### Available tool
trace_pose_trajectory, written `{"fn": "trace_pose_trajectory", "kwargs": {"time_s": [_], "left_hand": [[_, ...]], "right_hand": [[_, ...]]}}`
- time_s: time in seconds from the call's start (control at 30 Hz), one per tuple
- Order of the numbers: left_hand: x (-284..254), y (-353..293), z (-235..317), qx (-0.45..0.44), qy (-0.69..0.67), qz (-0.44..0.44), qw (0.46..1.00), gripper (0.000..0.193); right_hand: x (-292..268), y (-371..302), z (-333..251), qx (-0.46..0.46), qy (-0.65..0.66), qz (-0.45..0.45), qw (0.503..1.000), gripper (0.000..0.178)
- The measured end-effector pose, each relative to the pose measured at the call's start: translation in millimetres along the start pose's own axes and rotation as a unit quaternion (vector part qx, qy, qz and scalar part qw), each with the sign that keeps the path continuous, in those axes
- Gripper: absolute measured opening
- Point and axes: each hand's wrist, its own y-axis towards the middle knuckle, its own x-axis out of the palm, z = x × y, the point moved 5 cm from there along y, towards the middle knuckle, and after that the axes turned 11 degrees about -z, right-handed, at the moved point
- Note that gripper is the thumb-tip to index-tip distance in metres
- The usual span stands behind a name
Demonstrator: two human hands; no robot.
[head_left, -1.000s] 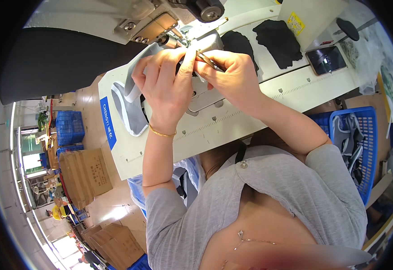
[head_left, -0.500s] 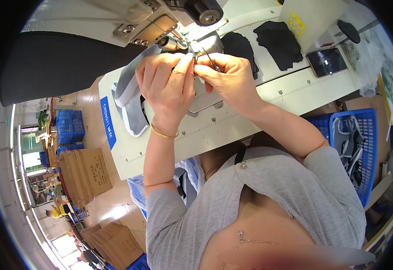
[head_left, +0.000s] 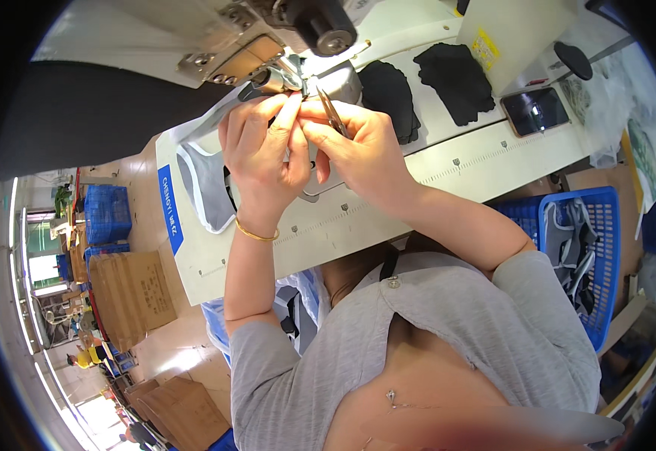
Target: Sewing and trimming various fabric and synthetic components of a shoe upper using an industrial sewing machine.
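Both hands meet just under the needle area of a sewing machine [head_left: 268, 71]. My left hand [head_left: 264, 154] is closed in a pinch at the end of a grey fabric piece [head_left: 206, 184] with white edging, which drapes past it on the left. My right hand [head_left: 362, 150] grips a slim, pointed dark metal tool [head_left: 333, 114], tweezers or snips, its tip up toward the machine. Thumb and forefinger of this hand also press close to the left fingertips. What lies between the fingertips is small and mostly hidden.
Two stacks of black fabric pieces [head_left: 457, 83] and a phone [head_left: 535, 111] lie on the white table [head_left: 418, 169] to the right. A blue basket [head_left: 606, 263] of grey pieces stands beside me at right. Cardboard boxes [head_left: 129, 297] stand on the floor at left.
The whole view has shifted slightly. The fingers of both hands have drawn closer to the machine's needle area, and the pointed tool has turned more upright in my right hand.
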Motion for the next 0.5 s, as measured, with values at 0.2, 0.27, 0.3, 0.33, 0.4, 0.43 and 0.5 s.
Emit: {"fn": "trace_pose_trajectory", "kwargs": {"time_s": [0.2,0.27,0.3,0.33,0.4,0.43,0.5], "left_hand": [[0.7,-4.5,-4.4,-0.027,-0.012,-0.027,0.999,0.027],[0.8,-4.6,-3.9,-0.027,-0.014,-0.025,0.999,0.028],[0.8,-4.7,-4.0,-0.028,-0.022,-0.026,0.999,0.029],[1.4,-4.5,-3.5,-0.025,-0.019,-0.028,0.999,0.029],[1.5,-4.7,-3.0,-0.028,-0.016,-0.023,0.999,0.031],[2.2,-4.6,-2.7,-0.026,-0.017,-0.027,0.999,0.031],[2.5,-4.9,-2.7,-0.027,-0.015,-0.022,0.999,0.031]], "right_hand": [[8.8,-2.0,1.0,0.012,0.067,-0.020,0.997,0.022],[8.2,-3.2,-0.6,0.023,0.050,-0.024,0.998,0.026],[8.3,-3.3,-1.0,0.026,0.049,-0.025,0.998,0.030],[7.9,-3.1,-1.7,0.025,0.048,-0.024,0.998,0.030],[7.9,-3.8,-2.8,0.026,0.038,-0.029,0.999,0.029],[7.8,-3.8,-2.8,0.026,0.038,-0.026,0.999,0.029],[8.6,-3.7,-2.8,0.024,0.026,-0.026,0.999,0.029]]}}
